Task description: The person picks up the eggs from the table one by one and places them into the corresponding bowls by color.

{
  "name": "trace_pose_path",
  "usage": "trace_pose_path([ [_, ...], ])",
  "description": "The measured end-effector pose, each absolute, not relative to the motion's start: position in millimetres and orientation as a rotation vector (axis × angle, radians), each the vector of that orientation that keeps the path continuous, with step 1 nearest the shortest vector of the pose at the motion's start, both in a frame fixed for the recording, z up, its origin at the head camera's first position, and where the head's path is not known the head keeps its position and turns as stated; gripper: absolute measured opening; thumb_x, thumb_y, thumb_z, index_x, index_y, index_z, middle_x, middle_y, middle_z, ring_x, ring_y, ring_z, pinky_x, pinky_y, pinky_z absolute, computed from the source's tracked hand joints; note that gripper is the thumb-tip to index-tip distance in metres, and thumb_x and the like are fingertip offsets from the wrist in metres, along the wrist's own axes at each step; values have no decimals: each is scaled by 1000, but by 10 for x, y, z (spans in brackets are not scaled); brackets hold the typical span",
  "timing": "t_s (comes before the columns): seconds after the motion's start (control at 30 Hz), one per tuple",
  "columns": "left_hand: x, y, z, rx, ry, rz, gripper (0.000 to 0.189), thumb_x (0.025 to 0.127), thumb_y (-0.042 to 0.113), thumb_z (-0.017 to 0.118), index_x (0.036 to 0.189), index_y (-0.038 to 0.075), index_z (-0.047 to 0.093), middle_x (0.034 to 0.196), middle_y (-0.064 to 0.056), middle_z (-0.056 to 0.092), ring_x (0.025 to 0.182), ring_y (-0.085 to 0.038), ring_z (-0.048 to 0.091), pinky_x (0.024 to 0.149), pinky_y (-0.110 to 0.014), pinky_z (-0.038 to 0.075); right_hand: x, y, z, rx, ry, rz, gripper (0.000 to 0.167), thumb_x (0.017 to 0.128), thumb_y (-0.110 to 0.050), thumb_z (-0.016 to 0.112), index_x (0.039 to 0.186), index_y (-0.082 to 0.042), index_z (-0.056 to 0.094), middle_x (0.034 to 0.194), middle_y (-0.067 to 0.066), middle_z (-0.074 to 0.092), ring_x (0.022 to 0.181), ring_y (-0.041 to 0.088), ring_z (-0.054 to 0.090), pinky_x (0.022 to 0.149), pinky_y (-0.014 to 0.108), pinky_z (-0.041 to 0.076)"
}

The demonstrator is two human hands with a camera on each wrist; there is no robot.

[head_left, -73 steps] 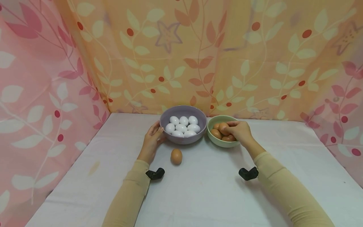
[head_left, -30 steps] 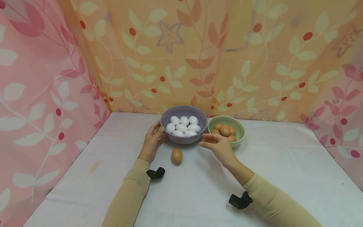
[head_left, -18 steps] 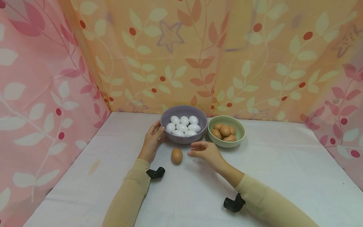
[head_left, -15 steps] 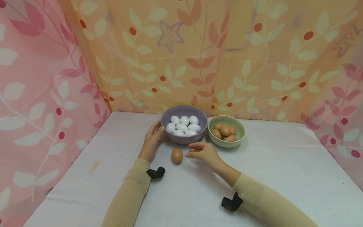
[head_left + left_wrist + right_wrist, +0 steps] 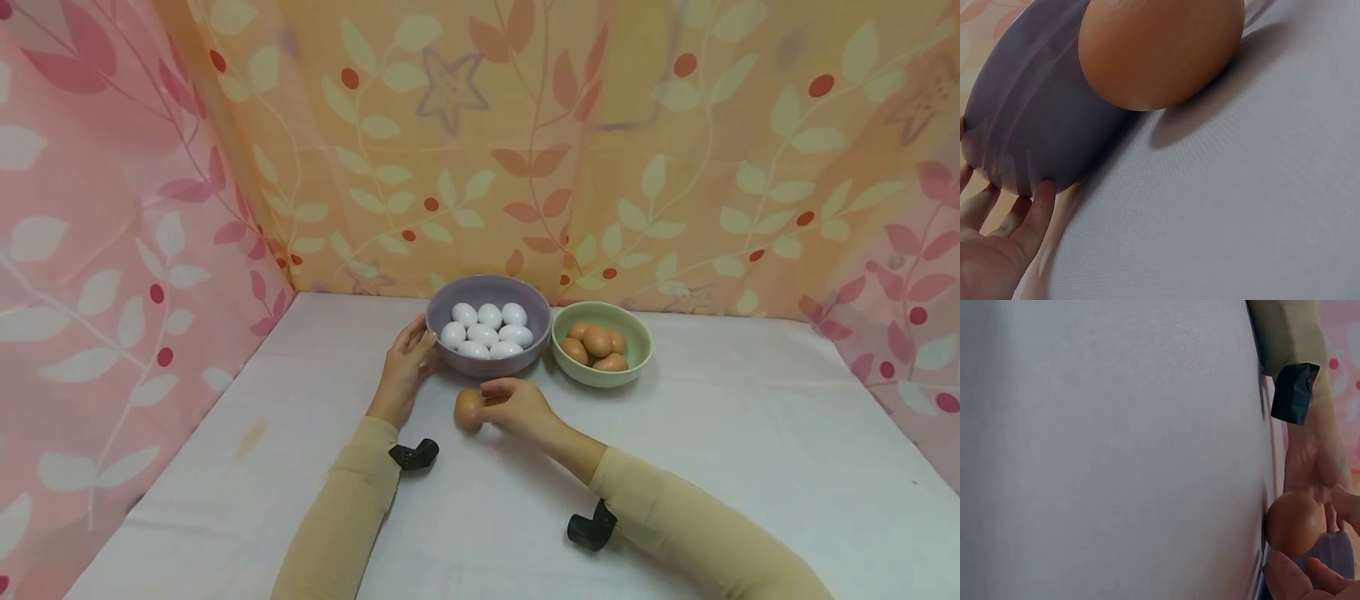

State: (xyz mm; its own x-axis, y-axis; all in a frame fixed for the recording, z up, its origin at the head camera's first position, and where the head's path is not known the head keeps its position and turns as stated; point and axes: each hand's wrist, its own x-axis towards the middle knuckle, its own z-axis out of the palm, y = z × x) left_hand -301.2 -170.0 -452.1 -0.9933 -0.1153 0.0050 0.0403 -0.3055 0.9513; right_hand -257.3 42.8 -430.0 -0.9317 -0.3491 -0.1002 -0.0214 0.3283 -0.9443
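A brown egg lies on the white cloth in front of the purple bowl. Thumb and fingers of my right hand spread around its right side, fingertips right at the shell. In the right wrist view the egg sits between the thumb and the lower fingers. My left hand touches the purple bowl's left side; in the left wrist view its fingertips rest against the outer wall. Several white eggs fill the purple bowl. The left wrist view has the brown egg large in front.
A green bowl with several brown eggs stands close to the right of the purple bowl. Patterned cloth walls enclose the back and sides. Black wrist cameras stick out from both sleeves, near the tabletop.
My right hand has left the green bowl, where it was at a brown egg, and has moved left and toward me to the loose egg. The left hand stays at the purple bowl.
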Motion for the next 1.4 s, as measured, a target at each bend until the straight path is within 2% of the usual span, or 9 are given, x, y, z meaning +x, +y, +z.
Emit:
trace_pose_path([
  [0.17, -3025, -1707, -4518, 95, -1776, -2462, 52, 102, 17, 55, 152, 17, 39, 160, -3, 38, 143, -21, 41, 112, -48, 43, -2596, 339, -4321, -324, 2325, -1649, 53, 75, -8, 84, 122, 7, 65, 115, 20, 72, 106, 25, 69, 87, 29, 58],
  [0.43, -2995, -1723, -4559, 74, -1792, -2452, 51, 103, 17, 54, 152, 16, 39, 160, -3, 37, 144, -21, 40, 112, -50, 42, -2596, 264, -4398, -352, 2355, -1607, 49, 73, -5, 81, 119, 4, 67, 108, 16, 74, 94, 18, 67, 78, 23, 55],
  [0.67, -2982, -1735, -4612, 109, -1799, -2459, 52, 102, 17, 55, 152, 18, 39, 160, -2, 37, 143, -20, 41, 112, -48, 43, -2565, 282, -4430, -323, 2335, -1605, 46, 73, -6, 81, 117, 2, 70, 106, 13, 74, 93, 15, 66, 75, 22, 55],
  [0.97, -3025, -1721, -4587, 109, -1796, -2457, 53, 102, 18, 56, 152, 17, 38, 160, -4, 36, 143, -22, 41, 111, -48, 43, -2549, 527, -4288, -260, 2349, -1579, 46, 72, -15, 86, 115, -6, 73, 106, 6, 75, 95, 13, 66, 80, 24, 55],
  [1.4, -3010, -1693, -4549, 124, -1810, -2459, 53, 102, 19, 57, 151, 19, 40, 159, -3, 37, 143, -20, 40, 113, -49, 42, -2520, 929, -4065, -287, 2365, -1603, 51, 75, -17, 84, 122, -2, 70, 112, 11, 74, 100, 15, 67, 80, 25, 57],
])
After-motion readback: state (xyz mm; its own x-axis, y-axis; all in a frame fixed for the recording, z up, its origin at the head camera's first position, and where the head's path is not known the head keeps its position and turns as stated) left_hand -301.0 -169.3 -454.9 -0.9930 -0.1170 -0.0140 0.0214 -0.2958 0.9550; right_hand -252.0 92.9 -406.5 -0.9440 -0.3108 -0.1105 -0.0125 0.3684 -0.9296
